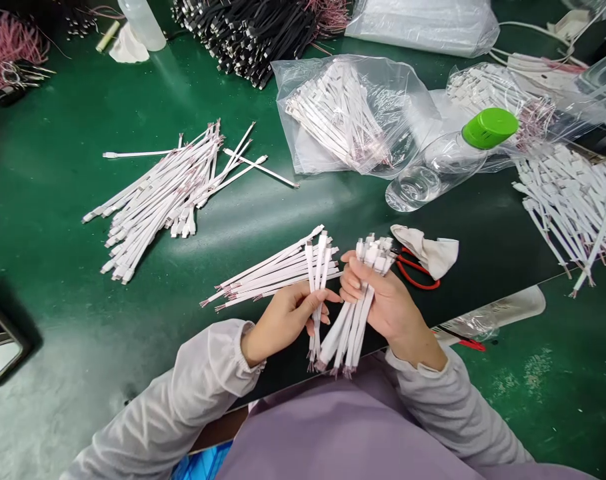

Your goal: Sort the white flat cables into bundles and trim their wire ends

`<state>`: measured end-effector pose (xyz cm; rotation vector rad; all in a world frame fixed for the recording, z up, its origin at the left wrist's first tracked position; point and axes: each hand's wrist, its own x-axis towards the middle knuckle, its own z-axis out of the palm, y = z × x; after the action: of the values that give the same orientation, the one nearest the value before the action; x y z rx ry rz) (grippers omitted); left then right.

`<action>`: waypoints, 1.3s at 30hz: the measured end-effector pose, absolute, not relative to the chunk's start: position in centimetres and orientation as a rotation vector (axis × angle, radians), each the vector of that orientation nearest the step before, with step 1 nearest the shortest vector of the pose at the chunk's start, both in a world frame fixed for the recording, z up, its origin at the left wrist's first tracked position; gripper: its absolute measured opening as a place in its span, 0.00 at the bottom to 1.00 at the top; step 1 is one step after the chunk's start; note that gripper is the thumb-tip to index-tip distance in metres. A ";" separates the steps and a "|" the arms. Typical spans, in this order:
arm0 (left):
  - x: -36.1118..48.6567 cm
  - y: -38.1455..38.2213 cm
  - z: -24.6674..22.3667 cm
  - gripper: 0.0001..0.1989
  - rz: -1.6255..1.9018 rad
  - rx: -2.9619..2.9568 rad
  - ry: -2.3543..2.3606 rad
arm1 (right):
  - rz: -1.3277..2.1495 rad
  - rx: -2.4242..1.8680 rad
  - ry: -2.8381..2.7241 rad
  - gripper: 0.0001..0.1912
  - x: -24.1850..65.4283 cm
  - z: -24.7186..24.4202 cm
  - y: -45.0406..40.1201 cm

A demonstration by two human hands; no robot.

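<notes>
One head-worn camera looks forward and steeply down from just above the person's lilac garment, close over the left hand and right hand. Both hands sit low and central in the frame, while the wide view spans the glossy green bench from near to far.

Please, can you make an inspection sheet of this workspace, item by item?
surface: green workbench top.
job's things: white flat cables, a loose pile, more in a clear plastic bag.
clutter: water bottle with green cap, red-handled scissors, cloth.
hands: left hand and right hand both grip the white flat cables.
cables: bundled black flat cables, pink wires.
surroundings: green painted floor.
</notes>
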<state>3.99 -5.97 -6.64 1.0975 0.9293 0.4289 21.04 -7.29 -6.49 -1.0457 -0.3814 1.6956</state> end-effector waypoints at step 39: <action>4.1 -6.4 -5.8 0.18 0.335 1.172 0.893 | 1.548 -1.225 -0.649 0.18 20.3 -6.5 -7.4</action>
<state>4.13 -6.42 -5.85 1.1715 0.8926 0.3345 20.35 -7.39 -6.47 -1.2253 -0.6493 1.5476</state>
